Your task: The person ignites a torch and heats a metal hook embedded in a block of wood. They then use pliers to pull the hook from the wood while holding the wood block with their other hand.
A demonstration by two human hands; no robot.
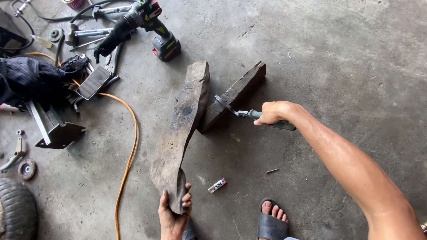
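My left hand [174, 213] runs off the bottom edge at the wrist, and its palm is hidden behind the near end of the long plank [180, 133] it grips. My right hand [272, 113] covers the middle of the green tool handle [267, 119], so I cannot tell the tool's kind; its dark blade [223, 104] is too thin to read against the short beam [233, 95]. The tyre [15, 209] at the bottom-left corner of the floor [338, 58] is cut off, and only 1 sandalled foot [272, 218] shows fully. The small parts on the floor's left edge are too small to tell.
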